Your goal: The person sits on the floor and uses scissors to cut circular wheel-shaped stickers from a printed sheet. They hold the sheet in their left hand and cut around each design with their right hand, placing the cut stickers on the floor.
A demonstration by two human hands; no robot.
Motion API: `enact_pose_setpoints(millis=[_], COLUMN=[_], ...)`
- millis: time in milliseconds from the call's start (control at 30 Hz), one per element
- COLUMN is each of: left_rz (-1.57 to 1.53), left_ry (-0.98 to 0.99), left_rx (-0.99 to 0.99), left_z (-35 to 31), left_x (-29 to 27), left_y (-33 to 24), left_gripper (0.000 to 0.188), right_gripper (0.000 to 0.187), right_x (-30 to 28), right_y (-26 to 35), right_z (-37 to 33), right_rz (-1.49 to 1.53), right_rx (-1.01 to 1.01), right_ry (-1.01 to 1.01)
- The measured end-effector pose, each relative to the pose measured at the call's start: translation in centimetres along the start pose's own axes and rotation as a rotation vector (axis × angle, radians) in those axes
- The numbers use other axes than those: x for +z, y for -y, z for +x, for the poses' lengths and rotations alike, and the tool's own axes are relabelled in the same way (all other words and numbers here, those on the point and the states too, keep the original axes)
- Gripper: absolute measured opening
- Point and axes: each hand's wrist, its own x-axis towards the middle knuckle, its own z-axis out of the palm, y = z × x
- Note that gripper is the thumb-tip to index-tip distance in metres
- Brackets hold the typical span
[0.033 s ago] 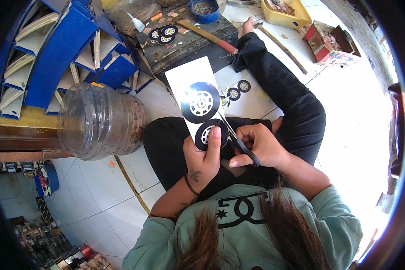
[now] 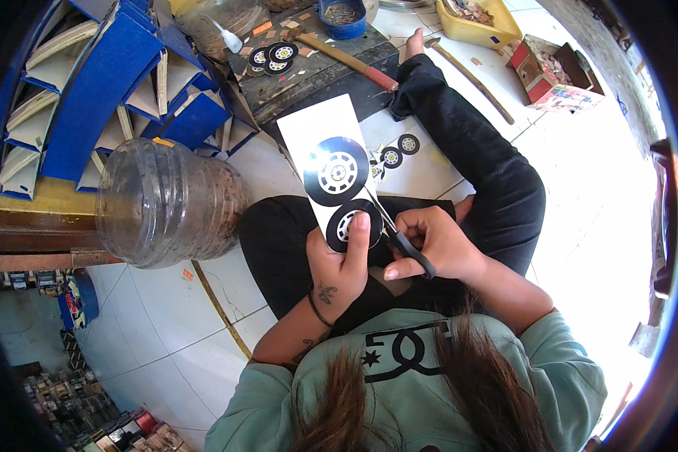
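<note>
My left hand pinches the lower end of a white card printed with two black wheel pictures, the thumb lying over the lower wheel. The upper printed wheel shows whole. In my right hand is a pair of scissors with black handles. Their blades lie against the card's right edge, between the two wheels; how far they are parted is hard to see. Just beyond the card, several small cut-out wheels lie on the white tiles.
A dark wooden block ahead bears more cut-out wheels, a hammer and a blue tub. Left stand a clear plastic jar and blue wooden pieces. Another hammer, a yellow basin and a box are far right.
</note>
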Motion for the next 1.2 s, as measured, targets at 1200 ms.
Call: enact_pose_setpoints(millis=[1200], left_rz=[-0.077], left_ry=[0.299], left_rx=[-0.223], left_z=[1.0], left_x=[-2.0], left_y=[-2.2], left_gripper=[0.023], right_gripper=[0.047], right_x=[-2.1], right_y=[3.1], right_z=[0.1], right_rz=[-0.254], right_rx=[0.005], right_ry=[0.057])
